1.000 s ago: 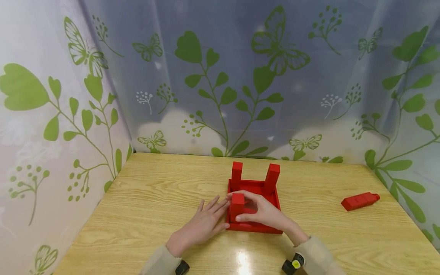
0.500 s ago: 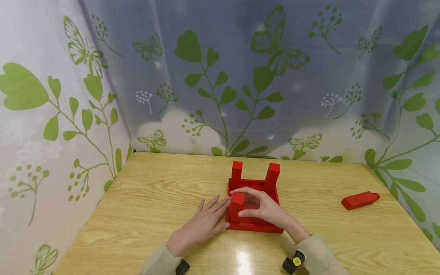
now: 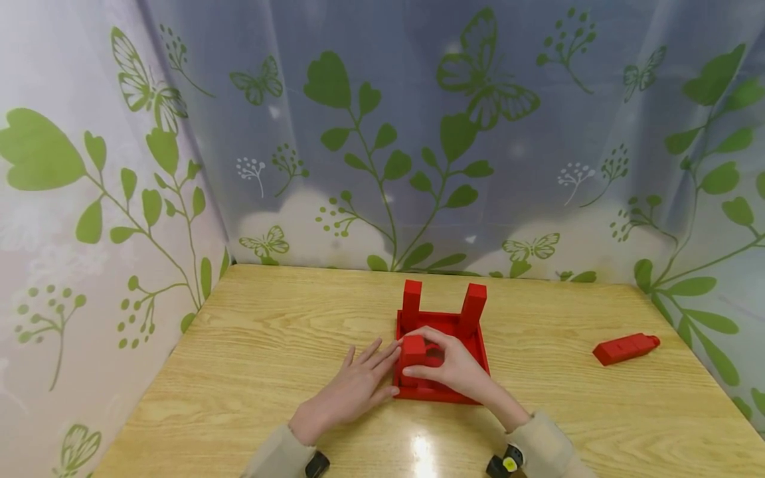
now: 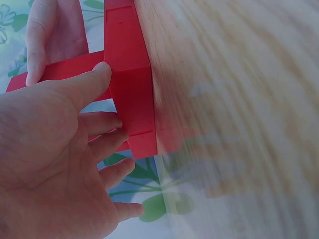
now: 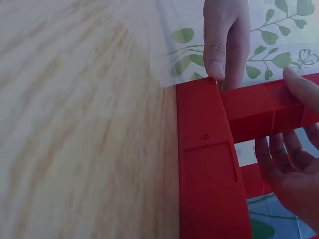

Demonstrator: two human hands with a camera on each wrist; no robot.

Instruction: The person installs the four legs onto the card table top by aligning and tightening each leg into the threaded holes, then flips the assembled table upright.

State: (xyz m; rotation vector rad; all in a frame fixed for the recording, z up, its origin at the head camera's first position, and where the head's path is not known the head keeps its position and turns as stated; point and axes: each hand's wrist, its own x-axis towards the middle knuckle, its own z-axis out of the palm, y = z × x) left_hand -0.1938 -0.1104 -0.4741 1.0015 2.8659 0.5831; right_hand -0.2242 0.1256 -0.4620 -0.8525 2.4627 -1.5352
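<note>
A red square frame [image 3: 439, 394] with a raised rim lies on the table, red square legs standing up from its corners. My right hand [image 3: 457, 370] holds the near-left leg [image 3: 413, 348], thumb on the near side and fingers reaching round behind. In the right wrist view that leg [image 5: 254, 110] meets the frame, and its joint is hidden. My left hand [image 3: 349, 396] lies along the frame's left side with spread, mostly straight fingers. The left wrist view has its thumb [image 4: 92, 84] and some fingertips touching the frame [image 4: 130, 89].
Two more legs stand at the frame's far corners, one far left [image 3: 411, 305] and one far right [image 3: 473, 309]. A loose red leg [image 3: 626, 349] with a small knob on its end lies to the right on the wooden table [image 3: 287, 312]. A patterned curtain [image 3: 370, 219] hangs behind.
The near-left leg has turned a little about its upright axis. My right hand's thumb and fingers have shifted around it. My left hand and the frame have stayed in place.
</note>
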